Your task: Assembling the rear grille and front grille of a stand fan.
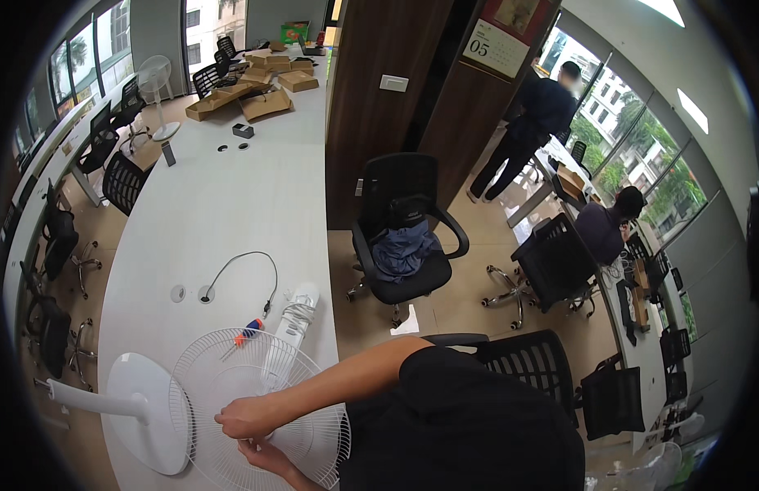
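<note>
And right up close, the black shirt (486, 417) fills the near right, its wearer bent in over the work, probably to get eyes and fingers above one spot. Beneath runs the white table (207, 196), stretching far off, a broad flat rest for loose parts. Right of it, a chair (402, 184) cradles a blue cloth, tucked on the seat, likely to keep it off the table.

Now the cage (318, 430), a round white wire grille on the table's near end, lying below both hands. Its left rim overlaps the base (146, 450), which may lend it some support; the disc sits flat, apparently so the pole (97, 398) can stand up from it. Just far of the cage, a long white part (285, 348) reaches to its rim, its cord bundled on top, presumably to stay out of the way.

Here are the hands! The right hand (250, 416) comes across, fingers curled in at the cage's middle; the left hand (269, 457) meets it from the near side, fingers bent too. Whether either pinches anything, I can't tell. Smallest, the driver (250, 329) lies by the far rim, seemingly left within easy reach.
</note>
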### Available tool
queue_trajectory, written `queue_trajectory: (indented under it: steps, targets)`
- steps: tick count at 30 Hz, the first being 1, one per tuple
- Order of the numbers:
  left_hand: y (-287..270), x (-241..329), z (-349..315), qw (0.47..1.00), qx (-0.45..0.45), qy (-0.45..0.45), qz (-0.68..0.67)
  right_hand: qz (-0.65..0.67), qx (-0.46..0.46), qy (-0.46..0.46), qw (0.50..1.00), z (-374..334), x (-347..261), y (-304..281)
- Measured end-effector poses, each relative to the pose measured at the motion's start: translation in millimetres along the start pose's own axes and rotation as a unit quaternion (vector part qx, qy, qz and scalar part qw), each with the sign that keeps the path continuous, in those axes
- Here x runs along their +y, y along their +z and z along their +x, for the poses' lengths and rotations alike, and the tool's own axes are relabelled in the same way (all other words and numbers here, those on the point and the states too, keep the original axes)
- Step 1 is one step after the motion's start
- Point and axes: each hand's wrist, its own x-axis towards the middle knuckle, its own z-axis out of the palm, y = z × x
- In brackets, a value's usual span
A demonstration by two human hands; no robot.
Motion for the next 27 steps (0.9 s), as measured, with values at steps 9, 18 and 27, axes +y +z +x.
queue_trajectory:
  steps: [9, 18, 27]
  targets:
    - [-15, -19, -28, 0.997, 0.050, 0.064, -0.015, 0.085, -0.112, 0.223, 0.965, 22, -25, 5]
    - [-6, 46, -25, 0.996, 0.082, -0.007, -0.025, -0.053, -0.096, 0.110, 0.988, 12, -20, -28]
    - [-17, 45, -23, 0.996, 0.073, 0.001, -0.053, 0.008, -0.166, 0.036, 0.985, 17, -42, -58]
